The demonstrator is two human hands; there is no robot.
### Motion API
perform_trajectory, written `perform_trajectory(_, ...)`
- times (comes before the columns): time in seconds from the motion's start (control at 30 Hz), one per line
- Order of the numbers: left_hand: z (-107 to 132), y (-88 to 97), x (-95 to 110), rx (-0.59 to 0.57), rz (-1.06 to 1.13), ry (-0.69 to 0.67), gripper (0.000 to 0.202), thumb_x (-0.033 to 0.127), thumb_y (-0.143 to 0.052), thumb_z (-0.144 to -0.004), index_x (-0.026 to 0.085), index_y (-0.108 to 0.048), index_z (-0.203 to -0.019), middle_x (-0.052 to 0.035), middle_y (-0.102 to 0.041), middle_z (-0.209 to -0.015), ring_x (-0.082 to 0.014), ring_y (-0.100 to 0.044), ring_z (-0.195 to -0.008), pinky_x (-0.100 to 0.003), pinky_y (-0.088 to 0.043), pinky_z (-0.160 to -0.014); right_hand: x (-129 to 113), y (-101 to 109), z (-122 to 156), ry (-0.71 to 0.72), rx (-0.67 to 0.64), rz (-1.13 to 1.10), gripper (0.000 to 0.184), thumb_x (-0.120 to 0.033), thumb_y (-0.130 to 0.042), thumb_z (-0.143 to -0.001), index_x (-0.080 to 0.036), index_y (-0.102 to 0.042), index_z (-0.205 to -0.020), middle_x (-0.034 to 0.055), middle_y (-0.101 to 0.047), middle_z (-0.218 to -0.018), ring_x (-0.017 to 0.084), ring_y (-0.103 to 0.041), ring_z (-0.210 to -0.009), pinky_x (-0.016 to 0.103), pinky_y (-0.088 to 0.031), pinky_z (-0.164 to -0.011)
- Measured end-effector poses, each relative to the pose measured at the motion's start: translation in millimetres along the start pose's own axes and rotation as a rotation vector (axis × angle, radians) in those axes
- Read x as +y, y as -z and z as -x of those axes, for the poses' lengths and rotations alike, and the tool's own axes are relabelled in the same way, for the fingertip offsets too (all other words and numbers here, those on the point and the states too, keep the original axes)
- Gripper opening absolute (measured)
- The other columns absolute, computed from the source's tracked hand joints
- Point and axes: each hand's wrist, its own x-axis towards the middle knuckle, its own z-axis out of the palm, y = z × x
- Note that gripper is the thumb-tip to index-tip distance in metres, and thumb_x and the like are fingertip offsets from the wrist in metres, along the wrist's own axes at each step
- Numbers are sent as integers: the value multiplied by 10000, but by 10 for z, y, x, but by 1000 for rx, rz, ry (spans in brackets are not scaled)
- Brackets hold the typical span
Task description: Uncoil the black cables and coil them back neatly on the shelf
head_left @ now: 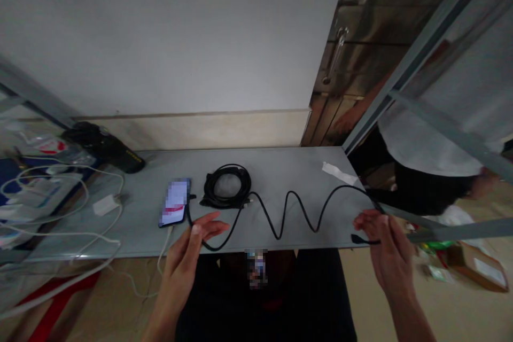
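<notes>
A thin black cable [283, 216] lies in a wavy line across the grey shelf. My left hand [190, 248] is closed on it near the front edge, thumb against the fingers, with one small plug [193, 196] lying just beyond. At the right, my right hand [387, 240] grips the cable's other stretch, and a flat black connector [358, 239] sticks out to the left of the fingers. Behind the wavy part rests a coiled black cable [226, 204]. A phone [175, 203] with a lit, blurred screen lies left of the coil, a white cord running from its lower end.
A black bottle or umbrella-like object [106, 147] lies back left, near tangled white cords [84, 187] and a white adapter [106, 204]. A white strip [339, 173] lies back right. Metal posts [417, 53] frame the shelf; another person [436, 133] stands beyond.
</notes>
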Motion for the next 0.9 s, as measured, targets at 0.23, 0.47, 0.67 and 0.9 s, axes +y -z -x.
perform_trajectory(0.23,-63,-502,52,-285,29,92,674,740,-624,-1052,225,-775,-1460,-157,-801,-1423,-385,-742,-1370,-616,-529,-1251,-5,-696,254,-66,-400,232,487,-676,-606,-1107,-251,-808,-1234,133,-839,-1260,309,-805,-1178,450,-663,-1014)
perform_trajectory(0.47,-140,-1055,-54,-381,79,103,635,720,-667,-1029,223,-807,-1399,-153,-741,-1534,-360,-591,-1564,-587,-331,-1389,175,-1432,580,-100,-706,273,505,-617,-502,-1165,-239,-741,-1401,150,-810,-1383,326,-782,-1294,526,-595,-1178)
perform_trajectory(0.67,-206,-1117,-14,-355,302,290,654,661,-748,-1004,243,-744,-1508,-161,-749,-1518,-381,-707,-1413,-551,-587,-1178,164,-1665,749,-3,-846,263,540,-492,-447,-1202,-263,-472,-1691,140,-677,-1609,289,-686,-1458,503,-545,-1255)
perform_trajectory(0.9,-342,-962,165,-374,458,225,608,557,-768,-1021,215,-725,-1522,-138,-843,-1257,-347,-772,-1245,-459,-581,-1116,112,-1749,689,207,-989,397,403,-372,-470,-1194,-235,-569,-1560,164,-714,-1532,332,-667,-1472,525,-563,-1220)
